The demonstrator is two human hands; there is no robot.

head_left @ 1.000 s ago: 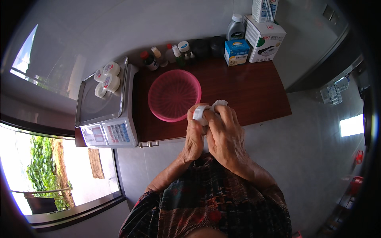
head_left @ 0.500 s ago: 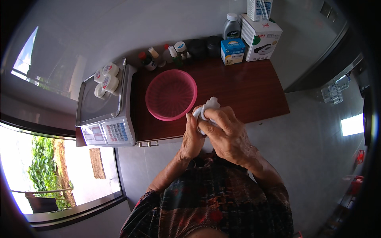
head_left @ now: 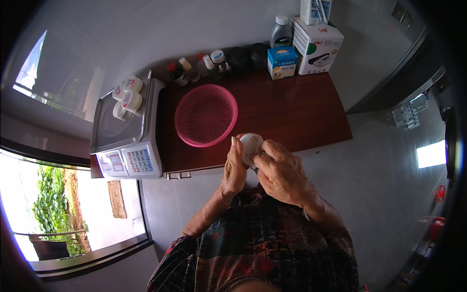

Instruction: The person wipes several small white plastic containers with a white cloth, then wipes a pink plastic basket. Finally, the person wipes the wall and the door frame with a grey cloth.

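Basket (head_left: 206, 121), pink, sits hollow on the wooden counter (head_left: 292, 112); just beside its near rim, both hands clasp a white jar (head_left: 251, 144). Left hand (head_left: 234, 168) cups its side; right hand (head_left: 282, 173) wraps it.

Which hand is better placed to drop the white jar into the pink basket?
Left, probably. The left hand sits on the basket side of the white jar, nearer the pink basket. The right hand wraps the jar from the far side and would have to cross over.

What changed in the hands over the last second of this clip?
Both hands stayed together at the counter edge; the right hand closed further over the small white round container, which the left hand still steadies. The pink plastic basket and grey scale are unmoved.
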